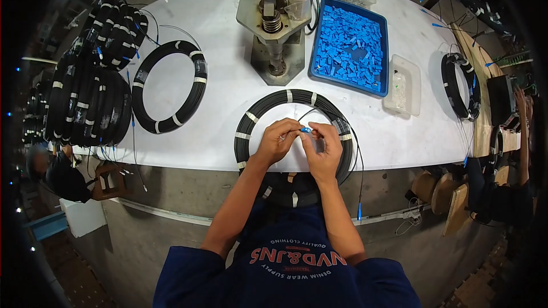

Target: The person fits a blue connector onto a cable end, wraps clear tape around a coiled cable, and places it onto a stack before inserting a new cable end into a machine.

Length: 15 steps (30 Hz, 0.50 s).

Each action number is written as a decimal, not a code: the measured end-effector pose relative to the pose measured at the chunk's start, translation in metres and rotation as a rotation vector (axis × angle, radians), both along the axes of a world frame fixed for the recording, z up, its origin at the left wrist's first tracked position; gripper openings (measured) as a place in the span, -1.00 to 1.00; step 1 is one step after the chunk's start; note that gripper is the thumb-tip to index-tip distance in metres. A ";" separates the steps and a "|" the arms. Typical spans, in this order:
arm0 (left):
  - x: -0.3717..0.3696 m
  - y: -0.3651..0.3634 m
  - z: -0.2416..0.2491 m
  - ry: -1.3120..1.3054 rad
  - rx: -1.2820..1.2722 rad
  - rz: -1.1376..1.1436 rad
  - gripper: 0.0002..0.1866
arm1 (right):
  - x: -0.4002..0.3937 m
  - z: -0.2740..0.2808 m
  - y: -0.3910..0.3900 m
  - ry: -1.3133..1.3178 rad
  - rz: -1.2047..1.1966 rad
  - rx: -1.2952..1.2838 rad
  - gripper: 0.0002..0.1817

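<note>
Above the near side of a coiled black cable [249, 115], my left hand [278, 141] and my right hand [323, 149] meet with fingertips pinched together. Between them is a small blue cable connector [306, 130], mostly covered by the fingers. A thin black cable end runs from the coil toward it. White tape bands wrap the coil, which lies at the table's front edge. Another blue connector [359, 214] dangles from a thin cable below the edge, right of my forearm. Both hands are closed on the small connector.
A metal press [278, 40] stands at the back of the white table [217, 17]. Beside it are a blue tray [386, 51] of blue plastic pieces and a clear bin [403, 86]. Further cable coils [169, 86] lie left and right. People work at both sides.
</note>
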<state>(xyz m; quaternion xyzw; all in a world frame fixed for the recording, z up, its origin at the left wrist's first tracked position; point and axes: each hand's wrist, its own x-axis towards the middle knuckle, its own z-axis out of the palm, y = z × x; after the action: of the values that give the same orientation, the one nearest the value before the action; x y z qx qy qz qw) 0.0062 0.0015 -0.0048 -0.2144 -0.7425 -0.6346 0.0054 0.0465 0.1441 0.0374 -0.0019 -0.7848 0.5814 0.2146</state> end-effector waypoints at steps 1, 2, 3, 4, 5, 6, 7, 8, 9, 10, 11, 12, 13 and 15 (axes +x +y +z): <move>0.000 0.000 0.002 -0.009 0.013 -0.008 -0.88 | -0.001 0.001 -0.001 0.003 0.006 -0.018 -0.72; 0.001 0.000 0.004 -0.018 0.026 -0.016 -0.87 | -0.002 0.003 -0.002 0.006 0.012 -0.035 -0.77; 0.001 0.000 0.004 -0.018 0.026 -0.016 -0.87 | -0.003 0.004 -0.002 0.006 0.013 -0.035 -0.77; 0.001 0.000 0.003 -0.023 0.058 -0.017 -0.88 | -0.003 0.006 -0.003 0.010 0.014 -0.043 -0.78; 0.001 0.000 0.003 -0.027 0.090 -0.018 -0.89 | -0.005 0.007 -0.003 0.015 0.014 -0.050 -0.80; 0.001 0.000 0.002 -0.028 0.091 -0.018 -0.89 | -0.005 0.008 -0.002 0.014 0.014 -0.049 -0.80; 0.002 0.000 0.001 -0.018 0.099 -0.021 -0.89 | -0.006 0.009 -0.001 0.005 0.021 -0.034 -0.80; 0.002 0.000 0.000 -0.009 0.108 -0.025 -0.90 | -0.006 0.009 -0.001 -0.005 0.028 -0.019 -0.81; 0.002 0.000 0.000 -0.010 0.109 -0.026 -0.90 | -0.007 0.010 0.000 -0.005 0.026 -0.017 -0.81; 0.002 0.000 0.000 -0.009 0.107 -0.030 -0.90 | -0.009 0.011 0.000 -0.010 0.028 -0.006 -0.81; 0.002 0.000 0.000 -0.008 0.105 -0.033 -0.90 | -0.010 0.012 0.000 -0.013 0.031 0.005 -0.82; 0.002 -0.001 0.000 -0.007 0.105 -0.034 -0.90 | -0.011 0.012 0.000 -0.013 0.030 0.005 -0.82; 0.002 -0.001 0.001 -0.018 0.093 -0.037 -0.90 | -0.012 0.012 0.001 -0.012 0.033 0.030 -0.82; 0.002 -0.001 0.002 -0.029 0.081 -0.039 -0.89 | -0.012 0.013 0.000 -0.011 0.036 0.056 -0.83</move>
<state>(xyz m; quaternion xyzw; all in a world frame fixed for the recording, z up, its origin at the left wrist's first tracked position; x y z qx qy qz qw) 0.0084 0.0004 -0.0031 -0.2194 -0.7120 -0.6670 -0.0091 0.0347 0.1440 0.0500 0.0150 -0.8019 0.5630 0.1995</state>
